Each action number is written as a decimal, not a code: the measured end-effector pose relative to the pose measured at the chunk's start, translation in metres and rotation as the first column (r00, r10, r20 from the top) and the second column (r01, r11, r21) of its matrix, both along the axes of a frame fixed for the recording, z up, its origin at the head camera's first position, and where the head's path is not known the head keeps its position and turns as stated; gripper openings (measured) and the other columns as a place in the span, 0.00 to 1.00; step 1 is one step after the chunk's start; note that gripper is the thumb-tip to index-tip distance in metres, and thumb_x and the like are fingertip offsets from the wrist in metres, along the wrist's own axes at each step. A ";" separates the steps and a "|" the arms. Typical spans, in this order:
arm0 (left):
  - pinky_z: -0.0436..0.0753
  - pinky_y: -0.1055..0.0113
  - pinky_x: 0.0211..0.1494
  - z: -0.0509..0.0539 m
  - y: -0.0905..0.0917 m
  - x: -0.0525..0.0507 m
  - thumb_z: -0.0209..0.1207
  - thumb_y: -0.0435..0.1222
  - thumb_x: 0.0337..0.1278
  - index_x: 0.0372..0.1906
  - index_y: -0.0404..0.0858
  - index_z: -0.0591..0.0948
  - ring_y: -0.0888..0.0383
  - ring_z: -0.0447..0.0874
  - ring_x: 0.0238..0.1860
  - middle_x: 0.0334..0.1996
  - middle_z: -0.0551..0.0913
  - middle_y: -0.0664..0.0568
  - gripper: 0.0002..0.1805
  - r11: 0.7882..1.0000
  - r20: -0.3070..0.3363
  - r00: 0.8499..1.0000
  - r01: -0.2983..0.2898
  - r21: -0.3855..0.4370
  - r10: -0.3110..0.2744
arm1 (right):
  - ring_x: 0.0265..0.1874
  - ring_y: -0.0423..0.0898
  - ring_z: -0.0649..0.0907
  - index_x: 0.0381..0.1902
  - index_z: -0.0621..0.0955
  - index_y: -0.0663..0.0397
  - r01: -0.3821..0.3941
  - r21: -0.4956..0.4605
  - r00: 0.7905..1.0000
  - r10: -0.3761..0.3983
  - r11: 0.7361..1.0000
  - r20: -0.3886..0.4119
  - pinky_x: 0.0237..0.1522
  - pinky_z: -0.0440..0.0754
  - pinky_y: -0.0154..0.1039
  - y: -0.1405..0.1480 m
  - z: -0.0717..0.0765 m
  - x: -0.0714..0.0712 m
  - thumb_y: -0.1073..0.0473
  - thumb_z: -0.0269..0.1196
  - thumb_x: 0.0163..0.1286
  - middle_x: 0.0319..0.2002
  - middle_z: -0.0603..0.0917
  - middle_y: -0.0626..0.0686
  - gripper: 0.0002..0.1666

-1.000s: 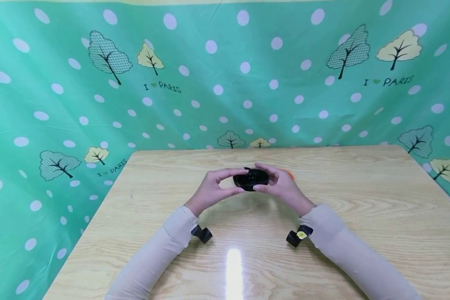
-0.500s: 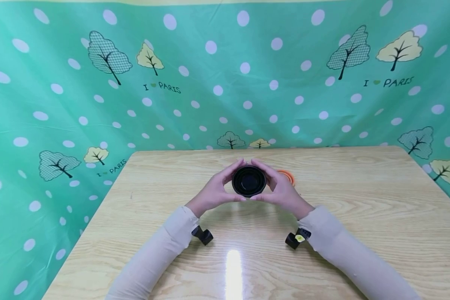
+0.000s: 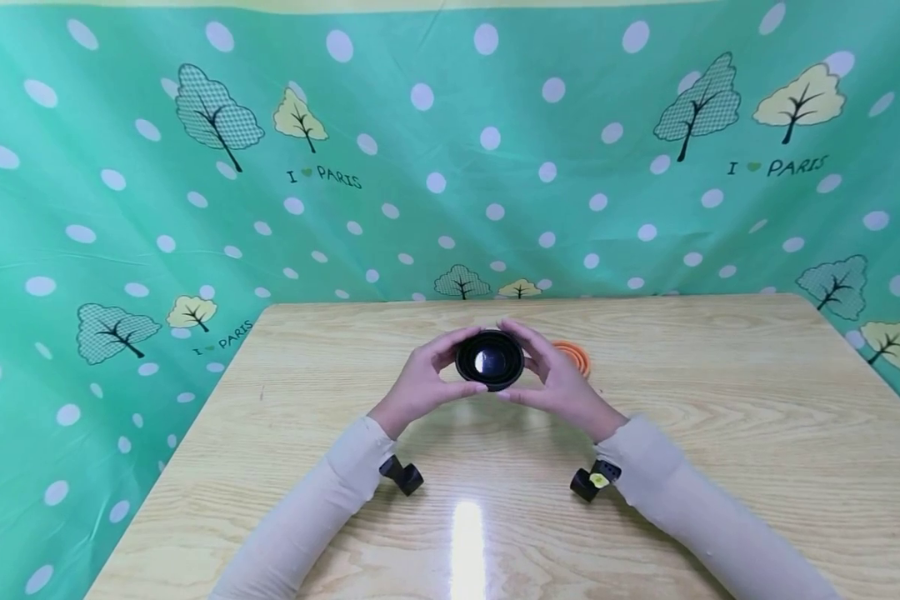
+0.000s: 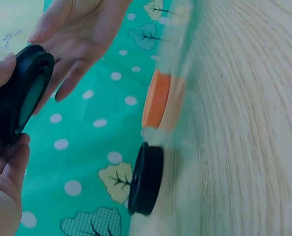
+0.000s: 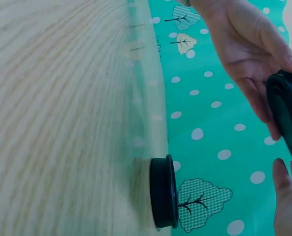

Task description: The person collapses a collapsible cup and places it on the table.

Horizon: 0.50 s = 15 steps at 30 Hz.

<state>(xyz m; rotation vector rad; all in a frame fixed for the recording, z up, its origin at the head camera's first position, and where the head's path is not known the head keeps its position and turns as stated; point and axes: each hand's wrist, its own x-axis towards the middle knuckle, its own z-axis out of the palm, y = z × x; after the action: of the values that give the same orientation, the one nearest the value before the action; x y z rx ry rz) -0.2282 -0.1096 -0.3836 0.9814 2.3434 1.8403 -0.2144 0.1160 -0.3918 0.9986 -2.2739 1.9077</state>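
In the head view a round black collapsible cup [image 3: 491, 361], pressed flat into concentric rings, is held above the table between both hands, its ringed face turned towards the head camera. My left hand [image 3: 420, 382] grips its left edge, thumb below and fingers above. On the other edge my right hand [image 3: 558, 385] holds it the same way, fingertips near the top and thumb at the bottom rim. The left wrist view shows the cup [image 4: 22, 93] tilted, with the right hand's palm [image 4: 81, 37] beyond it. Part of the right hand lies outside the right wrist view.
A flat orange ringed cup [image 3: 574, 357] lies on the wooden table [image 3: 705, 467] behind the right hand. Another black round piece [image 4: 146, 179] sits on the table in the left wrist view, and one [image 5: 163, 191] shows in the right wrist view. A green curtain [image 3: 450, 150] hangs behind.
The black cup has turned from nearly edge-on to facing the head camera, then shifted slightly left, and light now shines on its centre. Both hands kept hold; more of the orange cup shows.
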 end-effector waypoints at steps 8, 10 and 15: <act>0.69 0.61 0.65 -0.008 -0.021 -0.009 0.71 0.29 0.42 0.65 0.37 0.69 0.54 0.72 0.62 0.64 0.72 0.49 0.40 0.987 0.154 0.978 -0.149 0.066 0.137 | 0.72 0.46 0.56 0.73 0.54 0.53 0.005 0.025 0.996 -0.007 1.000 0.087 0.65 0.66 0.39 0.012 -0.001 0.001 0.66 0.69 0.57 0.73 0.56 0.49 0.51; 0.68 0.60 0.66 -0.010 -0.027 -0.010 0.71 0.30 0.42 0.66 0.38 0.69 0.55 0.71 0.63 0.64 0.72 0.50 0.40 0.978 0.217 0.961 -0.193 0.079 0.172 | 0.71 0.46 0.56 0.73 0.55 0.53 0.026 0.058 0.995 -0.032 0.998 0.095 0.64 0.66 0.39 0.017 -0.002 0.001 0.66 0.68 0.58 0.72 0.57 0.48 0.50; 0.70 0.68 0.63 -0.016 -0.038 -0.015 0.72 0.34 0.43 0.66 0.44 0.69 0.59 0.70 0.63 0.64 0.72 0.53 0.40 0.934 0.387 0.874 -0.349 0.082 0.293 | 0.70 0.46 0.58 0.72 0.57 0.50 0.084 0.145 0.989 -0.101 0.986 0.112 0.65 0.65 0.44 0.032 -0.004 0.002 0.61 0.68 0.60 0.72 0.59 0.49 0.47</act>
<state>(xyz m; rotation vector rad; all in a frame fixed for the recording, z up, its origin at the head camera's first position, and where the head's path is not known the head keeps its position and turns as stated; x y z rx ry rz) -0.2433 -0.1474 -0.3996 0.2100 2.2588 2.1108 -0.2125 0.1477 -0.3958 0.7940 -2.5025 1.8401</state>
